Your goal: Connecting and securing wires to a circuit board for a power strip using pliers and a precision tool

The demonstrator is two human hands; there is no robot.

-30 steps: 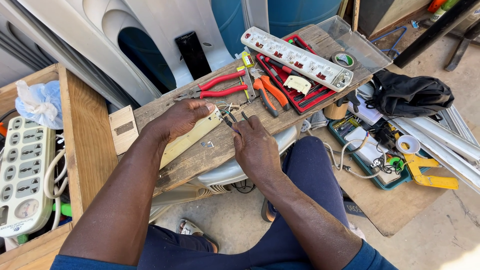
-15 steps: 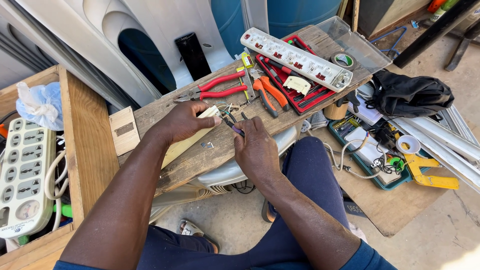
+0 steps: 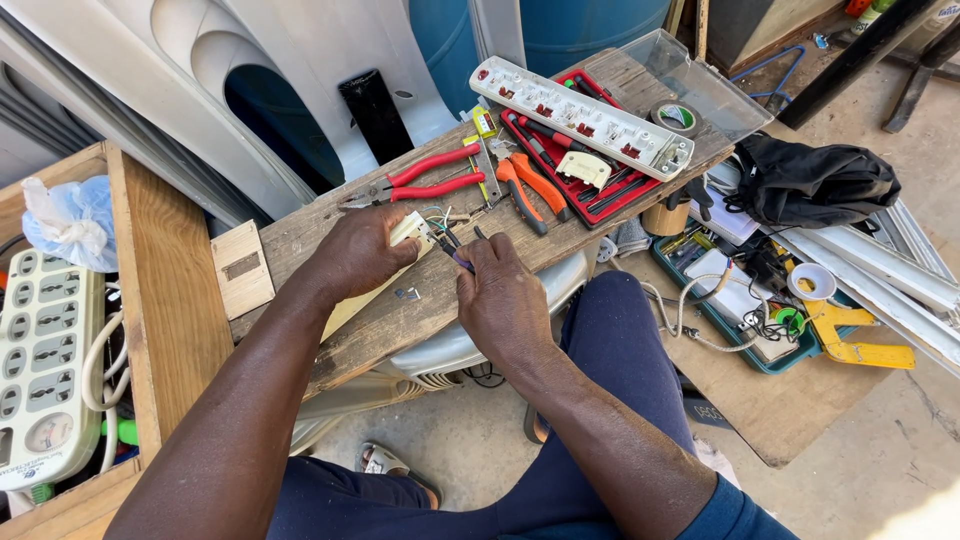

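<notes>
My left hand (image 3: 362, 252) presses down on a cream-coloured plastic strip (image 3: 408, 228) lying on a weathered wooden plank (image 3: 330, 225). A few thin wires stick out at the strip's end. My right hand (image 3: 505, 290) is closed around a small purple-handled tool (image 3: 455, 252) whose tip points into those wires. Just beyond my hands lie red-handled long-nose pliers (image 3: 425, 180) and orange-handled pliers (image 3: 530, 185).
A white multi-socket strip (image 3: 580, 115) rests on a red tool tray (image 3: 600, 185) with a clear lid. A wooden box on the left holds another socket strip (image 3: 40, 360). A teal tray of wires (image 3: 745, 300), a black cloth (image 3: 815, 180) and white rails lie on the right.
Both hands have stayed at the strip's end; my right hand has shifted slightly with the tool among the wires.
</notes>
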